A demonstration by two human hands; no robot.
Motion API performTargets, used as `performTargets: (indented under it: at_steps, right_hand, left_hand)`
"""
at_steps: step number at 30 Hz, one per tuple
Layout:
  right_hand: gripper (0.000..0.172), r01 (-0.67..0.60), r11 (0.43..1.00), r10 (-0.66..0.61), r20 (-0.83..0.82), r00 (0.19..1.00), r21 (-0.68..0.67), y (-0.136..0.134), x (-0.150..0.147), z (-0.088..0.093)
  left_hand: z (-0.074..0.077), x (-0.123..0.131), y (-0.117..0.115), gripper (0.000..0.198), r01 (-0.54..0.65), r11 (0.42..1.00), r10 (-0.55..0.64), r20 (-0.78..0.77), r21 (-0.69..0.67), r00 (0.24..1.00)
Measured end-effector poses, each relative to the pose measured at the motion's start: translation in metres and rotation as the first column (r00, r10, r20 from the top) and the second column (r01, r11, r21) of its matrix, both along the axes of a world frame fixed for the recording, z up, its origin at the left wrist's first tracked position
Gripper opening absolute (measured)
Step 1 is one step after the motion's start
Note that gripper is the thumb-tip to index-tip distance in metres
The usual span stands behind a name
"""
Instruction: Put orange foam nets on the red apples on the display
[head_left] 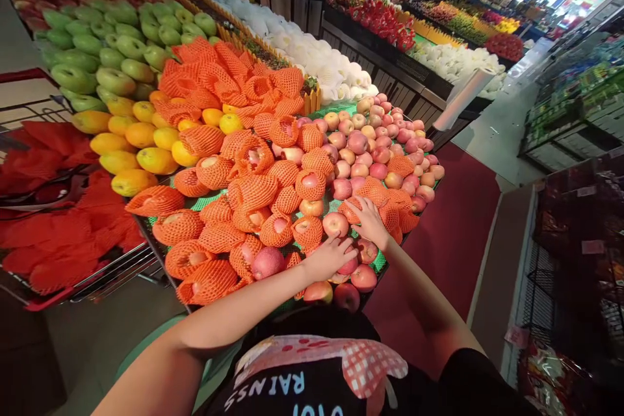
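Both hands reach onto a green-matted fruit stand point(377, 264) heaped with pink-red apples. My left hand point(330, 256) curls over a bare apple point(349, 264) near the front edge. A little farther back, my right hand point(369, 221) lies with fingers spread across apples, touching one in an orange foam net point(351, 208). Many netted apples point(253, 192) cover the left half of the stand. Bare apples point(385, 149) fill the right half.
Yellow mangoes point(136, 143) and green mangoes point(97, 52) lie left of the apples, with empty orange nets point(214, 71) piled behind. A cart with red nets point(53, 227) stands at far left. A red floor mat point(453, 234) runs on the right beside dark shelving point(575, 253).
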State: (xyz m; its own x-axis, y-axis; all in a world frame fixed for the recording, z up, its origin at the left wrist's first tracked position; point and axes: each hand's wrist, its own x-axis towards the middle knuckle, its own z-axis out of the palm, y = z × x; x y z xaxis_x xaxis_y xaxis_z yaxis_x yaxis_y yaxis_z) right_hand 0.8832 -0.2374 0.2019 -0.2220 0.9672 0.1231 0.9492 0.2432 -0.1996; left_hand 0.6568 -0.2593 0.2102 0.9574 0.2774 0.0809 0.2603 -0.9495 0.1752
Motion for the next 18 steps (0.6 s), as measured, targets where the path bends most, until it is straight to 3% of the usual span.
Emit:
performTargets:
  at_steps: [3, 6, 10, 13, 15, 18]
  right_hand:
    - [0.054, 0.015, 0.999, -0.007, -0.171, 0.985, 0.050, -0.017, -0.009, 0.003]
    - [0.057, -0.075, 0.997, 0.079, -0.258, 0.963, 0.024, -0.022, -0.027, 0.008]
    - [0.080, -0.124, 0.986, 0.114, -0.093, 0.989, -0.113, -0.011, -0.049, 0.007]
    - [0.076, -0.066, 0.982, 0.073, 0.032, 0.997, -0.177, -0.002, -0.054, 0.007]
    - [0.071, -0.030, 0.986, 0.035, 0.028, 0.999, -0.164, -0.006, -0.055, 0.013]
    - [0.076, 0.036, 0.989, -0.053, -0.113, 0.992, -0.144, -0.028, -0.053, 0.027]
  left_hand:
    - [-0.001, -0.034, -0.002, 0.080, -0.102, 0.988, 0.102, -0.006, -0.116, 0.995]
    - [-0.009, -0.064, -0.008, 0.081, -0.174, 0.965, 0.174, -0.018, -0.194, 0.985]
    - [-0.021, -0.085, -0.020, 0.084, -0.182, 0.965, 0.184, -0.006, -0.190, 0.983]
    - [-0.025, -0.091, -0.025, 0.094, -0.194, 0.962, 0.204, 0.033, -0.190, 0.978]
    - [-0.022, -0.093, -0.021, 0.083, -0.198, 0.953, 0.218, 0.066, -0.229, 0.974]
    - [-0.012, -0.093, -0.002, 0.053, -0.269, 0.931, 0.298, 0.089, -0.246, 0.951]
